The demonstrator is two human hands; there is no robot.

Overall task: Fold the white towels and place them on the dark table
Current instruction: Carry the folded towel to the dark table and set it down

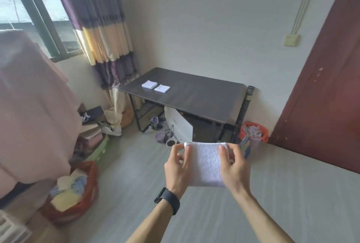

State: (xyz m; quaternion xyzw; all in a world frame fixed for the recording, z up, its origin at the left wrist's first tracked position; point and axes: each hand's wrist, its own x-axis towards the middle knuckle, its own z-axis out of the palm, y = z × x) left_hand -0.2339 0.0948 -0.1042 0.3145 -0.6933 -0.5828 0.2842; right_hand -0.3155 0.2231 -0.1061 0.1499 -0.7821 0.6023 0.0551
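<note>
While the white towel [208, 164] is pinched in mid-air by the left hand [178, 168] and right hand [234, 168], well short of the dark table [204, 100], its edges should be squared before the next fold.

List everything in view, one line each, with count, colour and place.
dark table: one, dark brown top, far side of the room
folded towels: two, white, side by side on the table's left part
held towel: one, white, held up in the foreground
window: one, green frame, upper left
curtain: one, purple, cream and yellow stripes, beside the window
door: one, reddish brown, right
orange basket: one, low beside the door
red bag: one, holding pale cloths, lower left
wristband: one, black, left wrist
left hand: pinches the held towel's left edge
right hand: grips its right edge
</note>
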